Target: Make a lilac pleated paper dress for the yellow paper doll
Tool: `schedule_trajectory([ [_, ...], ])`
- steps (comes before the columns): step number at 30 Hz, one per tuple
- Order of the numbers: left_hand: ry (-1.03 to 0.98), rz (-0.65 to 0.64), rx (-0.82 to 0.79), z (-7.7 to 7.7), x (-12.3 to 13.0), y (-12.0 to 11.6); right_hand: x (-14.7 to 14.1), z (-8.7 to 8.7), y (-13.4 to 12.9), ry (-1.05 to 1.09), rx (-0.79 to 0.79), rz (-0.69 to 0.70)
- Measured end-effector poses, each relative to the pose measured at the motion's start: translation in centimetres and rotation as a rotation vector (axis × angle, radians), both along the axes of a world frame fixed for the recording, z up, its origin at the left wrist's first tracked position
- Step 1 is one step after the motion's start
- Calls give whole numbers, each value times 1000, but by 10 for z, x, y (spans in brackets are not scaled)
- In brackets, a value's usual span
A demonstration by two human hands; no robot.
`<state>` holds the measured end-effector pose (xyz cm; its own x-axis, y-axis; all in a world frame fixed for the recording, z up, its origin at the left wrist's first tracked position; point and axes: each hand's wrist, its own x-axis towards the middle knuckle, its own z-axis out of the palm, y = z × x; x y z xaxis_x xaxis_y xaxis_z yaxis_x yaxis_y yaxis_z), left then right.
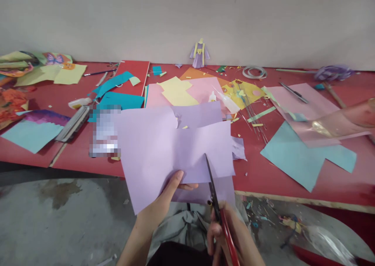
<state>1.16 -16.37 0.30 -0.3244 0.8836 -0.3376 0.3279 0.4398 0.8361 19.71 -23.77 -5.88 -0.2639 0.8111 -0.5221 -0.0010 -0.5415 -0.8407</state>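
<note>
A large sheet of purple paper (146, 149) is pinched at its lower edge by my left hand (166, 195), thumb on top and fingertips showing beneath. My right hand (224, 231) is closed round the red handles of a pair of scissors (215, 197). The dark blades point up and away, lying across the lower right part of the sheet; one blade shows above the paper. A notch with a ragged edge opens in the sheet's upper middle. Behind and below it shows more purple paper (202, 113), partly hidden.
On the red table (249, 180) lie teal paper (123, 100), pale blue paper (295, 152), pink paper (310, 98), a craft knife (293, 92), thin wires (253, 117) and a white glue bottle (212, 97). A paper dress figure (199, 55) stands by the wall. Scraps litter the floor.
</note>
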Motion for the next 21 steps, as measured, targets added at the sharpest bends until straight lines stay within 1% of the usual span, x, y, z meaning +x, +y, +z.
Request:
schedule_trajectory([
  [2, -28, -23, -10, 1, 0, -1, -1, 2, 1, -13, -25, 11],
  [6, -75, -49, -43, 6, -1, -1, -4, 7, 2, -13, 36, 23],
  [10, -195, -47, -139, 14, 0, 1, -4, 15, 7, -25, 176, 69],
  [12, -272, -24, -191, 19, 2, 2, -3, 18, 9, -44, 249, 97],
  [14, -351, 13, -227, 23, 5, 3, -2, 20, 11, -63, 279, 91],
  [17, -418, 63, -245, 27, 7, 4, -2, 16, 10, -79, 294, 50],
  [21, -421, 76, -252, 25, 5, 4, -2, 1, 5, -80, 312, 28],
])
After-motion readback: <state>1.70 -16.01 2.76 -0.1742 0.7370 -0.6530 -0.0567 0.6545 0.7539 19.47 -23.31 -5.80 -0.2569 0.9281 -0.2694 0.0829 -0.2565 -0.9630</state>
